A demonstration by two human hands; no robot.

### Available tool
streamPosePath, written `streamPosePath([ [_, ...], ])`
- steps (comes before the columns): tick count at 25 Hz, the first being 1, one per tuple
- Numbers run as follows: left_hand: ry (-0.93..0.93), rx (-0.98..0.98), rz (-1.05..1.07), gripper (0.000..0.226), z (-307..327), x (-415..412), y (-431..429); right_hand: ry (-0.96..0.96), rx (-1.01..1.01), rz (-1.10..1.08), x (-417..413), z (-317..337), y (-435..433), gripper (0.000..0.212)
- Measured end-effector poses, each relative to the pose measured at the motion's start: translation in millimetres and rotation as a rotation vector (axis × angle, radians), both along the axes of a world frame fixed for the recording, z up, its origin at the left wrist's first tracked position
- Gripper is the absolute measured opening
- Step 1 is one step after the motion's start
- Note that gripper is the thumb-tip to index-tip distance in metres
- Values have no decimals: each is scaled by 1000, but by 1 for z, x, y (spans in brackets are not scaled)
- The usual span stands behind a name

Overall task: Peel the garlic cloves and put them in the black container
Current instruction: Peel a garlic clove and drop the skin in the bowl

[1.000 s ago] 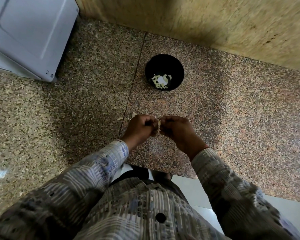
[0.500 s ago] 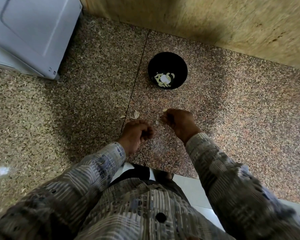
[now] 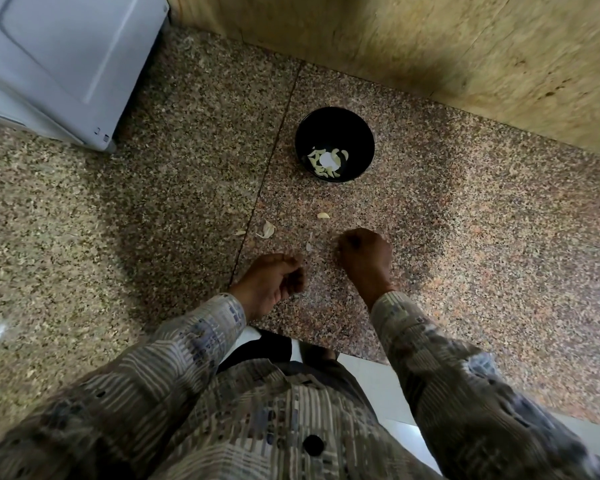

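Note:
The black container (image 3: 335, 133) stands on the speckled stone counter (image 3: 465, 237) near the wall, with several peeled garlic cloves (image 3: 326, 162) in its bottom. One pale garlic clove (image 3: 323, 215) lies on the counter between the container and my hands. My right hand (image 3: 366, 259) hovers just below that clove, back up, fingers curled under and hidden. My left hand (image 3: 274, 282) is lower and to the left, its fingers loosely curled with nothing in them. Thin garlic skins (image 3: 267, 230) lie scattered in front of my left hand.
A white appliance (image 3: 59, 60) fills the far left corner. A yellowish stone wall (image 3: 430, 46) runs along the back. A seam (image 3: 264, 181) crosses the counter left of the container. The counter's front edge (image 3: 361, 355) is at my waist.
My hands, joined on a clove a second ago, have parted. The right hand reached toward the container with the clove, which now lies on the counter apart from the hand. The left hand dropped back.

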State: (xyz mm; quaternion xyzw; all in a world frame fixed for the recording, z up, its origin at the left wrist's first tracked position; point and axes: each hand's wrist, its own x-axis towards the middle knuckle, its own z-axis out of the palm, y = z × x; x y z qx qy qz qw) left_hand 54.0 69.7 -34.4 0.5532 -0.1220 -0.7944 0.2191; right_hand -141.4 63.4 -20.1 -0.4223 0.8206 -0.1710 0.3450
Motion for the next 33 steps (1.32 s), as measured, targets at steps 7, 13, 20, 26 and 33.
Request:
streamPosePath([
  [7,57,15,125,28,-1,-5,13,279,-226,912,16,-53,22,58],
  [13,198,182,216,35,1,4,65,32,-339,935,-10,-34,29,54],
  [20,241,191,287,30,-7,-28,126,289,-419,1143,-10,-60,22,65],
  [26,268,274,492,38,-48,-44,180,389,-454,1231,-16,-64,59,78],
  [33,216,272,405,38,-80,-78,184,323,-512,1357,-33,-71,144,73],
])
